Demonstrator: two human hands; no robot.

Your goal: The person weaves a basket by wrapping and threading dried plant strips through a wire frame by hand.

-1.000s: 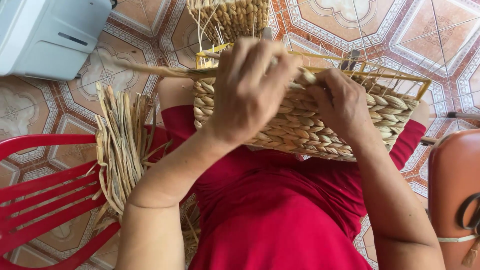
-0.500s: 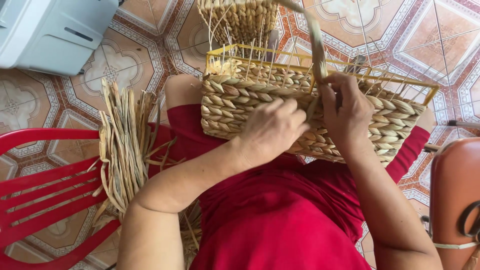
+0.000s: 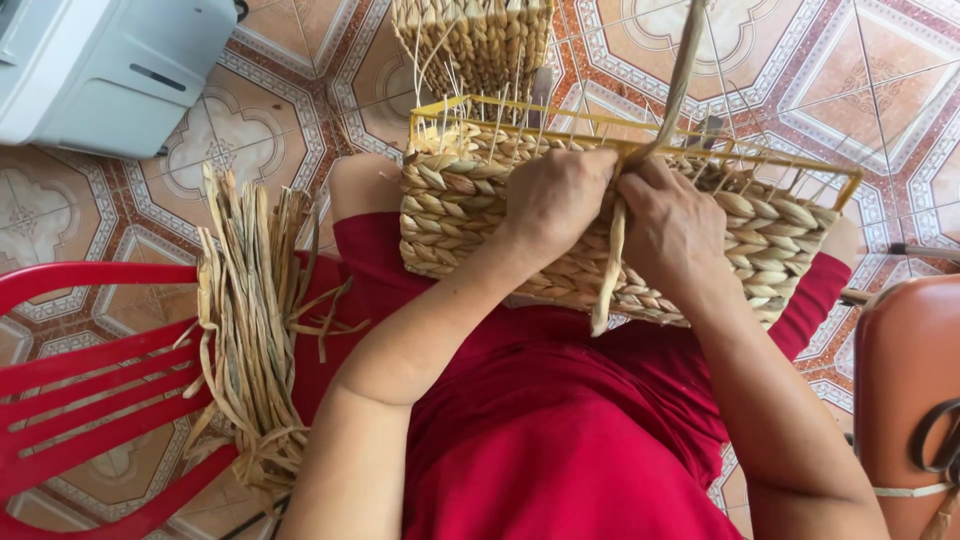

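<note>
- Right now the woven basket [image 3: 480,215] lies across the lap, its long side running from 9 to 3 o'clock.
- Both hands sit at its top edge. The left hand [image 3: 556,196] is curled shut on the weave.
- The right hand [image 3: 672,228] pinches the long straw strip [image 3: 668,110], which runs up toward 12 o'clock.
- Loose straw [image 3: 248,320] waits at 9 o'clock, nearer the left hand, on a red chair [image 3: 90,400].

The person wears plain bright red clothing of soft cloth [image 3: 560,440] — it covers the lap and both thighs and shows gentle folds, with no pattern or print on it. Both arms are bare from above the elbow down to the fingers, so no sleeve is visible. The bare left hand [image 3: 555,195] and the bare right hand [image 3: 670,225] carry no ring, no watch and no bracelet — the wrists are plain too.
</note>
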